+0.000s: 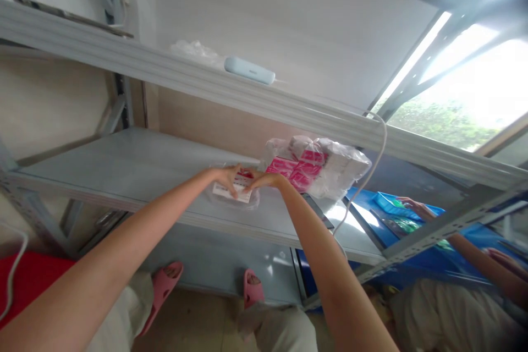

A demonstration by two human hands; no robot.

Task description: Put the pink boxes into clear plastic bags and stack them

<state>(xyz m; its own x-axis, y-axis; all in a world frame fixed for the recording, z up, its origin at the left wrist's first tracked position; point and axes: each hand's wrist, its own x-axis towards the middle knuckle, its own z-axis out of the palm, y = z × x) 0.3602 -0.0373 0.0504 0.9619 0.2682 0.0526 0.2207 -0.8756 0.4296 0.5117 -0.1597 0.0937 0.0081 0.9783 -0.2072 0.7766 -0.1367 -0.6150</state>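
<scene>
Bare forearms (136,236), left fingers (231,186) and right fingers (258,180) half-curled round white-red pack (242,180), shelf edge (247,231) close, open room leftward

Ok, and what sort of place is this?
Probably a storage or work room: metal shelving, bagged pink packages, and another person's hand at a blue tray suggest it.

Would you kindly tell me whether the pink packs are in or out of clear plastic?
In: crinkled, shiny clear plastic shows around the pink packs.
</scene>
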